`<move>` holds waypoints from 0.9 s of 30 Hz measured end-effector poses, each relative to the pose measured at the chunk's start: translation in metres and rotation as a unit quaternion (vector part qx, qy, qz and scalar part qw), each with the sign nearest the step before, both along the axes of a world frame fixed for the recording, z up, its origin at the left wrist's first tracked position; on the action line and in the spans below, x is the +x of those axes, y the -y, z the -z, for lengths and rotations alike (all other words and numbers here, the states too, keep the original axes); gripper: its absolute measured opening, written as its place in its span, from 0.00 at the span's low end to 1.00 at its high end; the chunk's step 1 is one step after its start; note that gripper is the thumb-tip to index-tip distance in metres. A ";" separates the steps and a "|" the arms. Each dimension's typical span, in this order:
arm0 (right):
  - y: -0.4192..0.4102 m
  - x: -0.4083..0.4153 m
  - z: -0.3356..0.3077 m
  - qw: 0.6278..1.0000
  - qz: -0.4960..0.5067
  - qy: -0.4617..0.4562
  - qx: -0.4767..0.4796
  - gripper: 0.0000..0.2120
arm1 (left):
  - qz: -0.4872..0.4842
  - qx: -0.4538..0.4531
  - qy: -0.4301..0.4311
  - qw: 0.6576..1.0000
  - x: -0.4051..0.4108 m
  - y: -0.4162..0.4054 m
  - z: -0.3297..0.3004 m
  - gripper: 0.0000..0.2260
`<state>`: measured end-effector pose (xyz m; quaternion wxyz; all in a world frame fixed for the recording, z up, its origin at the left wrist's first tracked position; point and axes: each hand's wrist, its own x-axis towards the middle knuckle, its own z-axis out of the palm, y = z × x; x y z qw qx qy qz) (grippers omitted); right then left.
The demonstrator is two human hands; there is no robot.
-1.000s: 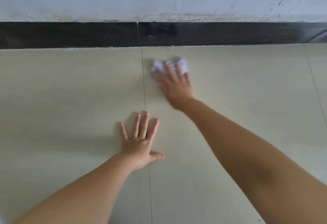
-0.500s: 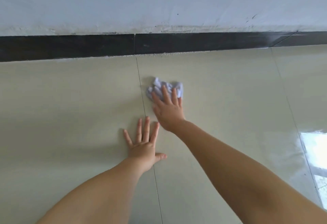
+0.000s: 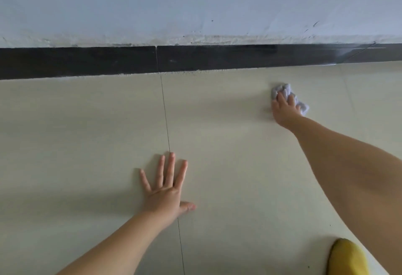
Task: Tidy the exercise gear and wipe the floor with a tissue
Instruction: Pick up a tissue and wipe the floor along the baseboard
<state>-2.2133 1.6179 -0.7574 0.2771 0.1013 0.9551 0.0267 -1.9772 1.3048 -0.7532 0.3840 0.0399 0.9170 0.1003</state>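
Fingers (image 3: 282, 98) of the right hand (image 3: 285, 111) press a crumpled tissue (image 3: 287, 92) onto the floor (image 3: 228, 133); the left hand (image 3: 166, 194) lies flat, fingers spread.

Your left hand (image 3: 166, 196) lies flat, palm down, fingers spread and thumb out to the side, forearm angled in from lower left. Your right arm extends far forward; its hand (image 3: 283, 111) presses down with fingers curled.
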 end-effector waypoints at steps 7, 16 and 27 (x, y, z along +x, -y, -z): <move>0.153 0.081 -0.006 0.956 -0.261 -0.053 -0.121 0.26 | -0.014 -0.025 -0.046 0.999 0.003 0.000 0.000 0.61; 0.047 0.018 0.000 0.906 -0.398 -0.094 -0.109 0.25 | -0.055 -0.024 -0.067 0.996 0.006 -0.004 0.003 0.48; 0.031 0.016 -0.022 0.991 -0.073 -0.062 -0.094 0.26 | -0.322 -0.038 -0.197 0.925 -0.055 -0.164 -0.007 0.25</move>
